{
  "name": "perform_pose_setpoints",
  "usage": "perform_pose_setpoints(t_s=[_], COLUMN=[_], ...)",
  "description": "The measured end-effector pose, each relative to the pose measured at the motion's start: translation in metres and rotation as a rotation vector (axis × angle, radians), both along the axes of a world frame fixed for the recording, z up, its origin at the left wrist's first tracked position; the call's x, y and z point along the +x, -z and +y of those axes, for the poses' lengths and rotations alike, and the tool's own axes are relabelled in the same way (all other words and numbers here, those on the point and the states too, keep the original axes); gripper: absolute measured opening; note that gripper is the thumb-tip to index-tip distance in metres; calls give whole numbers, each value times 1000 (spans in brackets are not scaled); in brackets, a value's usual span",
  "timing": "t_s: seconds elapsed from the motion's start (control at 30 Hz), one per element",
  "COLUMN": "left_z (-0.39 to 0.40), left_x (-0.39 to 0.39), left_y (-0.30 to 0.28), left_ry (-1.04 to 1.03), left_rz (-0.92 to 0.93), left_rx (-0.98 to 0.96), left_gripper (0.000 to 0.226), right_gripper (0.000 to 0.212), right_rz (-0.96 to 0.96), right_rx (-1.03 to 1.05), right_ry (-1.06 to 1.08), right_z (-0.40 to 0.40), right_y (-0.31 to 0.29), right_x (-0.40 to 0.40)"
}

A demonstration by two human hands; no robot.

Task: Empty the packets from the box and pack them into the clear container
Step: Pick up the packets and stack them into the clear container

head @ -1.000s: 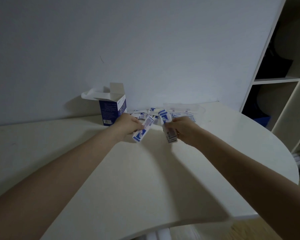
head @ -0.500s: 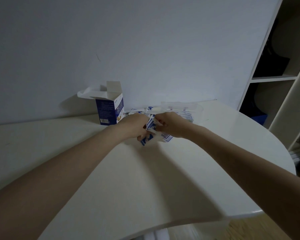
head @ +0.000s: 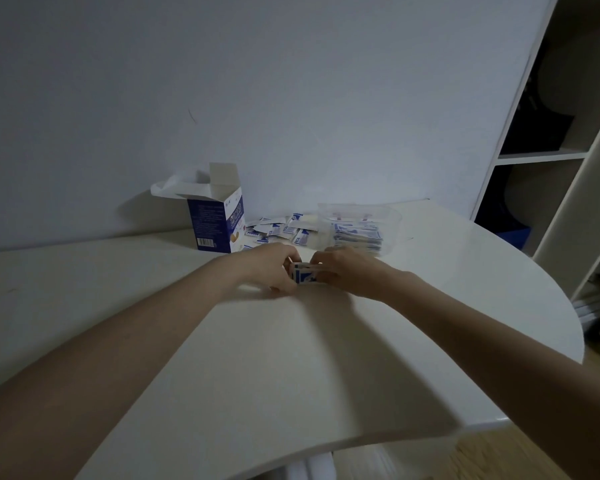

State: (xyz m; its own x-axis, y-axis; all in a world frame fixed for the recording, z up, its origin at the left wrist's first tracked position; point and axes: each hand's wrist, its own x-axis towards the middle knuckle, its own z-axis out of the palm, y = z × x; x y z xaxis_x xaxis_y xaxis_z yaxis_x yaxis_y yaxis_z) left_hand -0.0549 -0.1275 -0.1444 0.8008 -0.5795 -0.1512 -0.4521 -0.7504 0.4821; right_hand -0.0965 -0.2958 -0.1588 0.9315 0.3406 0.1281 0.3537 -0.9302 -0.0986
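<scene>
Both hands have come together since a second ago, the left hand [head: 272, 268] and right hand [head: 343, 271] each in a grip on the packets [head: 303, 273], which should be squared on the table [head: 291, 358] before going to the clear container [head: 388, 216] at 1 o'clock, the box [head: 217, 223] standing at 11.

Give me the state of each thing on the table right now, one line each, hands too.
Box: upright, top flaps open.
Clear container: no lid on, a stack of packets lies inside.
Loose packets: scattered on the table between box and container.
Held packets: squared into a small stack between both hands.
Left hand: grips the stack's left end.
Right hand: grips its right end.
</scene>
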Motion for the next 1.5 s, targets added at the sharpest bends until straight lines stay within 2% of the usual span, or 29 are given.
perform_pose_setpoints(t_s=[0.13, 0.2, 0.33, 0.5, 0.7, 0.8, 0.87, 0.93, 1.0, 1.03, 1.1, 1.17, 1.23, 1.3, 1.33, 1.4, 1.5], left_z=[-3, -5, -10, -9, -15, -15, -15, -15, -19, -22, -34, -52, -69, -81, -87, -97, -107], left_x=[-4, -5, -6, 0, -1, -2, 0, 5, 16, 21, 29, 36, 47, 56, 62, 67, 76], left_y=[11, 13, 12, 16, 13, 12, 12, 7, -4, -12, -28, -44, -53, -55, -54, -51, -48], left_ry=[-52, -75, -63, -153, -168, -88, -75, -149, -275, -314, -352, -373, -418, -432, -424, -402, -394], left_rz=[-152, -153, -140, -119, -318, -346, -327, -282, -188, -108, 66, 144, 92, -20, -73, -198, -307], left_rx=[-66, -104, -150, -276, -175, -23, -22, -131, -390, -559, -849, -963, -868, -670, -564, -311, -140], left_gripper=[6, 10, 5, 17, 21, 26, 25, 23, 12, 5, 10, 4, 13, 12, 15, 28, 26], right_gripper=[41, 38, 16, 15, 20, 21, 23, 21, 17, 14, 11, 11, 9, 12, 8, 14, 17], right_rz=[43, 104, 173, 139, 48, 44, 63, 51, -44, -86, -107, -103, -114, -134, -138, -115, -95], right_rx=[-95, -63, 93, 41, 53, 57, 68, 122, 274, 423, 811, 1076, 1104, 980, 908, 759, 615], right_ry=[105, 146, 141, 138, 140, 127, 122, 130, 202, 256, 329, 398, 512, 627, 658, 689, 694], right_z=[-17, -25, -29, -30, -22, -23, -23, -27, -39, -47, -62, -73, -80, -83, -84, -85, -84], right_y=[-9, -14, -17, -19, -18, -14, -11, -16, -31, -39, -55, -67, -73, -74, -74, -70, -63], right_x=[1, 0, -1, 0, 0, 0, 0, 2, 8, 12, 20, 31, 43, 51, 55, 61, 71])
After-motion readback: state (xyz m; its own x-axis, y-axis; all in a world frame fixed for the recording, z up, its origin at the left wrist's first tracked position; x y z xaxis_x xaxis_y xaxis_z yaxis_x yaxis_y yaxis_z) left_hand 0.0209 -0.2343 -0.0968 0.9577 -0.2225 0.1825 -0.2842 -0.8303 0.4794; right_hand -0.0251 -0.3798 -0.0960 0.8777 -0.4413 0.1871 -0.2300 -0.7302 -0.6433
